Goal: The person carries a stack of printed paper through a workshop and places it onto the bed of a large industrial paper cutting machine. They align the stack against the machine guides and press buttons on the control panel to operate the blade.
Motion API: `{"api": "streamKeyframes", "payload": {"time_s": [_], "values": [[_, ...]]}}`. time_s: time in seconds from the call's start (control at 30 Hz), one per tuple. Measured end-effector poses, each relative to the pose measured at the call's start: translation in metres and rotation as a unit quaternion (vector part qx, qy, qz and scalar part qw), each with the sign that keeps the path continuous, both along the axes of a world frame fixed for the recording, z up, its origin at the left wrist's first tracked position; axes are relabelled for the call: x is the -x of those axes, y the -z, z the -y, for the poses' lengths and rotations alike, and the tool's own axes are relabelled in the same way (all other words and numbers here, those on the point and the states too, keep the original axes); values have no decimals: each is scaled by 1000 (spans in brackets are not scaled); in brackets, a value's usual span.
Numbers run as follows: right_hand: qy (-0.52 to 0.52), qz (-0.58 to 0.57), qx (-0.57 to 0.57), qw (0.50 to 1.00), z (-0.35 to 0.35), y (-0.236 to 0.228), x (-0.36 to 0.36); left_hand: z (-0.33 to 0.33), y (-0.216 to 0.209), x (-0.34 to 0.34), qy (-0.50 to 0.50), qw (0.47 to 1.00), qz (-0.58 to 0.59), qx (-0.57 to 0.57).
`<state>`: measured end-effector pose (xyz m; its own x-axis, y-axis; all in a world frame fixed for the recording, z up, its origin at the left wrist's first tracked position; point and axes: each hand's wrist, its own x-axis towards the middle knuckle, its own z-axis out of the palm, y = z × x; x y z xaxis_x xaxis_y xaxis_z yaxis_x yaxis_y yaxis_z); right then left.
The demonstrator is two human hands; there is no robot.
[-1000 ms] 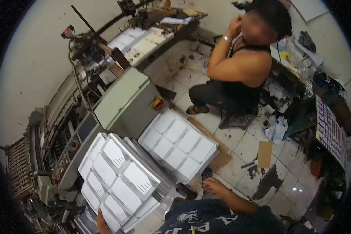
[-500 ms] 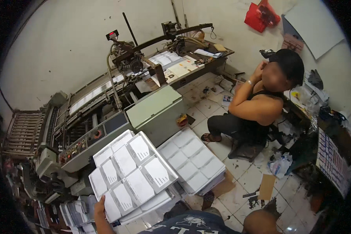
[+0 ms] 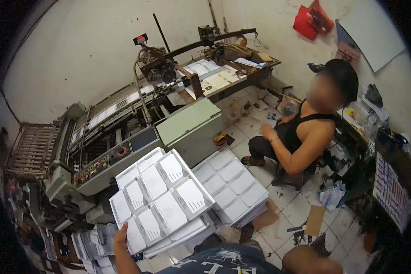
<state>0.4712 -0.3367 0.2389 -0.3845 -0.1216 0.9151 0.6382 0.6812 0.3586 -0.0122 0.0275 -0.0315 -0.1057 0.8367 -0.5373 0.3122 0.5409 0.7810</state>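
My left hand (image 3: pixel 120 237) grips the near left edge of a thick stack of printed sheets (image 3: pixel 162 196), its fingers partly hidden by the paper. The white sheets carry repeated panels with grey borders and small lines of print. This stack lies askew on a lower pile of paper (image 3: pixel 187 237). Beside it on the right stands another pile of printed sheets (image 3: pixel 230 185), squared up. Of my right side, only a bent bare arm (image 3: pixel 306 260) shows at the lower edge; the hand itself is out of sight.
A large sheet-fed machine (image 3: pixel 123 118) with a control panel (image 3: pixel 109 160) and a green-topped cabinet (image 3: pixel 189 121) fills the left and back. To the right a person (image 3: pixel 315 118) sits on a low stool. Cardboard (image 3: pixel 315 219) and a plastic bag (image 3: pixel 332 194) lie on the tiles.
The seated person has lowered a hand from the head and turned toward me. My view has shifted slightly. My left hand stays at the stack's edge.
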Motion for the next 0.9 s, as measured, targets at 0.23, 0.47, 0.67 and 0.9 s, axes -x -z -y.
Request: {"api": "streamKeyframes", "payload": {"time_s": [0.23,0.47,0.67,0.9], "values": [[104,-169,294,935,-23,-38,-8,8,-8,-6,-2,1000,20,-6],[57,-513,604,607,-110,209,-27,-9,23,19,-7,997,52,58],[63,-623,500,599,-144,333,45,3,2,-5,-12,997,2,77],[26,-616,469,632,-166,340,19,2,7,8,-11,998,55,39]]}}
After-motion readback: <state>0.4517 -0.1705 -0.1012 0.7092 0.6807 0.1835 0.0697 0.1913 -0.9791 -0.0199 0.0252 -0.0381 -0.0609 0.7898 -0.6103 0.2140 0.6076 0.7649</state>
